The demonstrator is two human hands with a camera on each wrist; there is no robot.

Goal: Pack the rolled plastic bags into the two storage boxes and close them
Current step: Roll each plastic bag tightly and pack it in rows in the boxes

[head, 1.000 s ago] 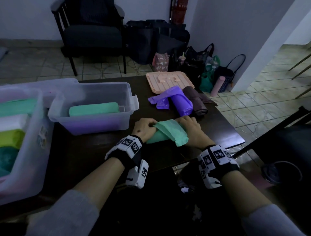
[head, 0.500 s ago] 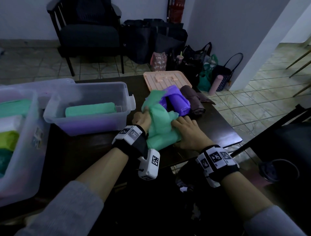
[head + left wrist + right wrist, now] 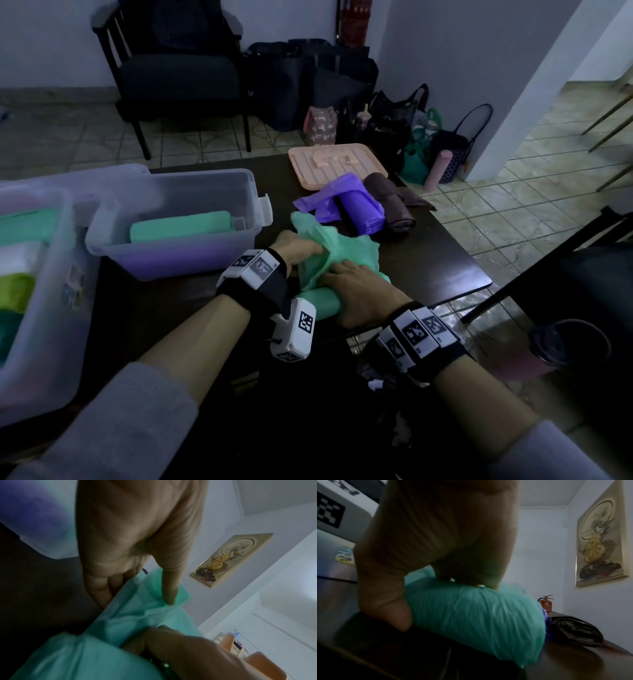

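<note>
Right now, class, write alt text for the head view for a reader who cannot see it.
On a dark table the left hand pinches the loose end of a green roll while the right hand holds it. Two clear boxes stand left; a purple roll and a brown roll lie beyond.

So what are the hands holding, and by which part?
The green rolled plastic bag: the left hand pinches its loose flap, the right hand grips the rolled body.
</note>
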